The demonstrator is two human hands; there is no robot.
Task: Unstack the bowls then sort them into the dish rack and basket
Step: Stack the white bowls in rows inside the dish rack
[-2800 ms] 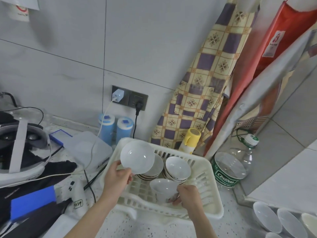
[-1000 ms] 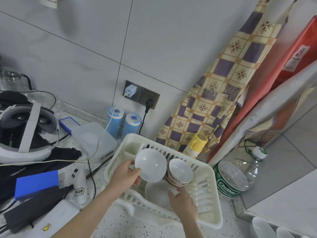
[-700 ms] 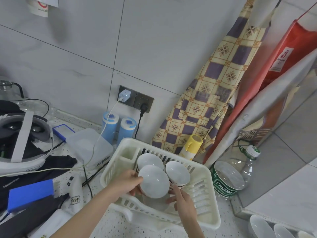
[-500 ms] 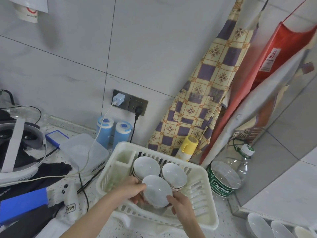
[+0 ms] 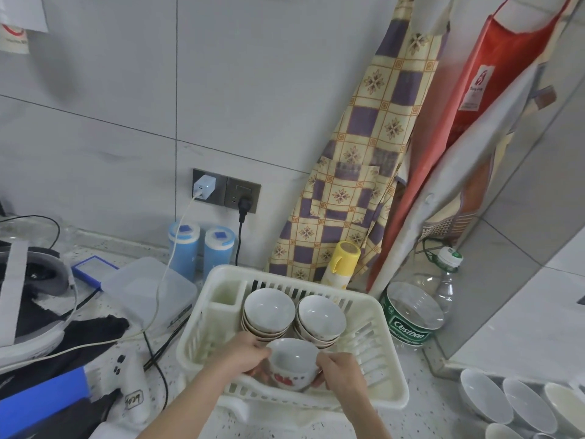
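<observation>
Both hands, left hand [image 5: 245, 354] and right hand [image 5: 340, 370], clasp a red-patterned bowl [image 5: 292, 364] at the white dish rack's [image 5: 387, 369] six o'clock edge. It is best lowered level, clear of the two bowl stacks [image 5: 269, 312] at twelve o'clock.

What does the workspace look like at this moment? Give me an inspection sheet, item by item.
Surface: speckled countertop, crowded at left.
Job's things: white dish rack holds two bowl stacks at its back, left stack and right stack; a front bowl with a red pattern is held low in the rack. More bowls lean in a row at lower right.
Clutter: headset, clear box, blue canisters, yellow bottle, water bottle.
Grippers: left hand and right hand both grip the front bowl.
Cables: white cable and black cord run from the wall socket.
Surroundings: tiled wall, hanging aprons.
</observation>
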